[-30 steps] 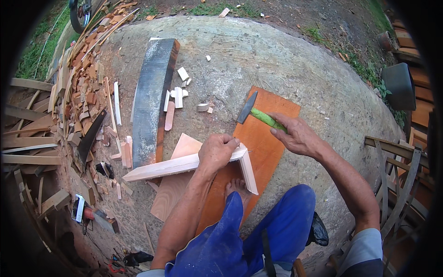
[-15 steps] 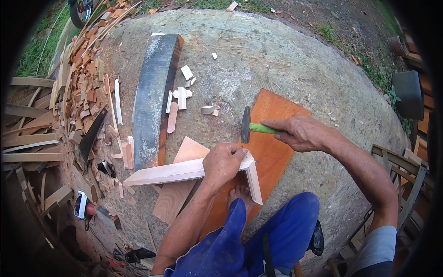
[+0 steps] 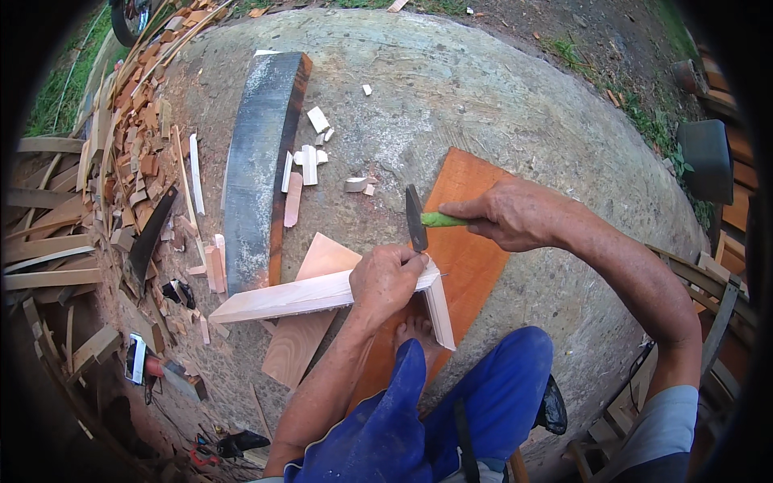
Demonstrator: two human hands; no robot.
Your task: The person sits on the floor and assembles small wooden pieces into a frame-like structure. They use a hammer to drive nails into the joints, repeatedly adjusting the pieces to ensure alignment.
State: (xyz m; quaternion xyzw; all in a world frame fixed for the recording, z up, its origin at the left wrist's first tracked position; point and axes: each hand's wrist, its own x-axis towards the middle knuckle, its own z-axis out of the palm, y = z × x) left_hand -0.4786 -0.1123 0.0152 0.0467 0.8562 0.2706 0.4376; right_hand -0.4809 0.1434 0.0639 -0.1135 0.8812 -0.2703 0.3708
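Note:
My left hand (image 3: 384,282) is closed round a pale wooden strip (image 3: 282,296), close to the corner where it meets a shorter pale strip (image 3: 437,310) at an angle. Its thumb and forefinger are pressed together at that corner; whether they pinch a nail is hidden. A thin nail-like point sticks out on the joint's right side. In my right hand (image 3: 515,216) is a hammer (image 3: 416,217), gripped by its green handle. The hammer's dark head hangs just above my left fingertips. Under the joint lie an orange-brown board (image 3: 463,209) and my bare foot (image 3: 417,332).
A long dark-faced timber (image 3: 262,169) lies at the left, with small pale offcuts (image 3: 310,165) beside it. Farther left are a handsaw blade (image 3: 155,237), a heap of wood scraps (image 3: 149,113) and a phone (image 3: 137,358). A grey bin (image 3: 704,161) stands at the right.
The hammer has come down a little and tilted, its head nearer my left fingertips. My left hand keeps its hold on the wooden strip. The whole view has shifted slightly.

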